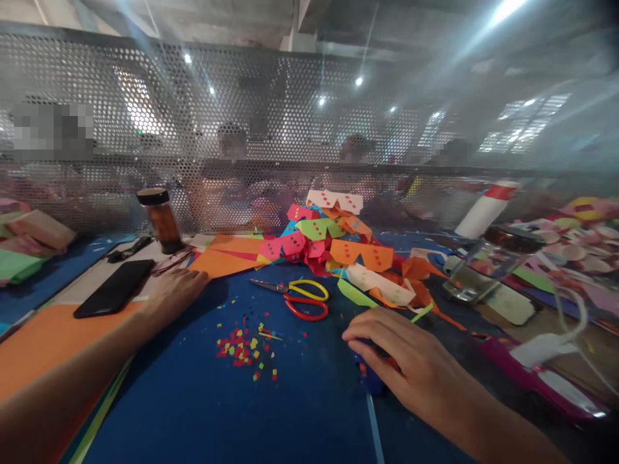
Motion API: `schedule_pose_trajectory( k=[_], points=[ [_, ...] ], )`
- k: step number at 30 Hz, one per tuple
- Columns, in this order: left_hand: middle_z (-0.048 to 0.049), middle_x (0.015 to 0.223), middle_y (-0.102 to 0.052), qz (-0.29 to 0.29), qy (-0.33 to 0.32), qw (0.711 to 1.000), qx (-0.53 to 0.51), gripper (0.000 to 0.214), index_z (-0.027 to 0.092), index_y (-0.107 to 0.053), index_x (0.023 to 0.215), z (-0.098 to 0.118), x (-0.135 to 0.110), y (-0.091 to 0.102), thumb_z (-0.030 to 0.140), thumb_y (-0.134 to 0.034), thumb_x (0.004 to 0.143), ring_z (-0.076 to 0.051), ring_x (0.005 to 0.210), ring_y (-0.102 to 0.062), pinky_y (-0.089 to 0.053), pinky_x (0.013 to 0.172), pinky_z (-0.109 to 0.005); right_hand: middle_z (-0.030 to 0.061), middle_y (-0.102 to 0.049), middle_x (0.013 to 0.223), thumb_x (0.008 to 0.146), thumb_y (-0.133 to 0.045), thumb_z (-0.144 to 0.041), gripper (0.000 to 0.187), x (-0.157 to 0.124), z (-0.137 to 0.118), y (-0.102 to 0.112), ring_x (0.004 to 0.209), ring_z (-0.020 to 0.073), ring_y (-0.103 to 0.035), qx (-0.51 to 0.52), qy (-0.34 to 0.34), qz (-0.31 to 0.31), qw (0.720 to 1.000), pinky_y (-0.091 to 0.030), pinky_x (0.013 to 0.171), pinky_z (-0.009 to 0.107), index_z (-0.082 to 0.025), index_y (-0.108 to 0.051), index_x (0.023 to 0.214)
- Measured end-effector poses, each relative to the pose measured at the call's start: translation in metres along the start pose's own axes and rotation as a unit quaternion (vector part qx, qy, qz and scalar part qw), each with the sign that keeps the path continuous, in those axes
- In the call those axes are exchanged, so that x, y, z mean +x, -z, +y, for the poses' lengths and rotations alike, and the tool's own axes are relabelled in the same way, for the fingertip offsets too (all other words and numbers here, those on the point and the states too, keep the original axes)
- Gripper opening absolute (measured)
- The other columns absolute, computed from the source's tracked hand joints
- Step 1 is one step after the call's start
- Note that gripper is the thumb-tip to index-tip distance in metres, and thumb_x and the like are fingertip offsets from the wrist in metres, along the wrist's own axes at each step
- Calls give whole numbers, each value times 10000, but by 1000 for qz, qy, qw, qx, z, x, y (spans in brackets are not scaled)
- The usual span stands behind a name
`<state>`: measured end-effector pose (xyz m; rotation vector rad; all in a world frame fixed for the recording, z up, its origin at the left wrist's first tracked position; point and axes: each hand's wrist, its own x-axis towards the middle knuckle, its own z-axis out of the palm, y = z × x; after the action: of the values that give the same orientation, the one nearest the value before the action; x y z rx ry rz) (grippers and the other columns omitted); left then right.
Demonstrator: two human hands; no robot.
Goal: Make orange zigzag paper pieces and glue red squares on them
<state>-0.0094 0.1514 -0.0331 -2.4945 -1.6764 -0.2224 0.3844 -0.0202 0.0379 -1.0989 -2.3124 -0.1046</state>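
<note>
My right hand [403, 351] curls over a small blue hand tool [371, 379], mostly hidden by my fingers, so its exact kind does not show. My left hand [178, 290] lies low with fingers stretched out, fingertips at the edge of an orange paper sheet [227, 254]. It is close to a black phone [116, 289]. Between my hands lie scissors [307, 298] with one yellow and one red handle loop. Tiny coloured paper squares [244, 348] are scattered in front of them. Behind is a heap of coloured paper glasses-shaped cutouts [333, 245].
A lidded jar of brown liquid [162, 222] stands back left. On the right are a clear jar [476, 274], a white bottle with a red top [486, 209] and a magenta device with a white cable [536, 377]. A perforated metal screen [271, 109] crosses the back, with people beyond it.
</note>
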Motion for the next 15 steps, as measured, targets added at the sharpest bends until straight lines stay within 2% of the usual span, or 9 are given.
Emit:
schedule_pose_trajectory(
  k=[3,7,10,13,15],
  points=[
    [-99,1275,-636,-30,10,999,33,352,183,-595,1265,2,2,5,336,-637,950,-252,1051,-665,-576,870,-465,38,-706,936,1010,-502,-197,130,4,0,-1,863,183,-686,7,10,-6,1000,-562,787,329,-256,-617,1001],
    [-99,1277,-636,-14,36,997,60,351,184,-596,1264,2,7,10,337,-636,951,-251,1053,-664,-574,874,-467,36,-699,947,1008,-504,-190,126,7,1,-5,878,184,-680,18,5,-5,1000,-561,797,340,-259,-610,1014],
    [-99,1277,-636,24,56,995,75,355,187,-595,1266,1,9,20,338,-641,947,-251,1051,-665,-577,870,-465,35,-693,969,1002,-520,-176,121,5,3,-7,905,181,-674,20,0,2,1000,-551,823,338,-259,-602,1035],
    [-80,1227,-655,82,64,990,92,333,162,-611,1234,0,4,42,339,-632,953,-248,1004,-677,-583,838,-439,36,-691,988,995,-532,-163,134,4,5,-8,927,184,-670,24,-6,14,1000,-544,833,337,-264,-600,1049],
    [-65,1048,-689,135,61,983,108,247,107,-629,1129,2,-6,59,285,-495,1022,-218,913,-690,-560,790,-374,34,-695,985,992,-530,-160,142,3,5,-6,923,188,-673,19,-7,24,1000,-543,835,344,-267,-606,1045]
  ],
)
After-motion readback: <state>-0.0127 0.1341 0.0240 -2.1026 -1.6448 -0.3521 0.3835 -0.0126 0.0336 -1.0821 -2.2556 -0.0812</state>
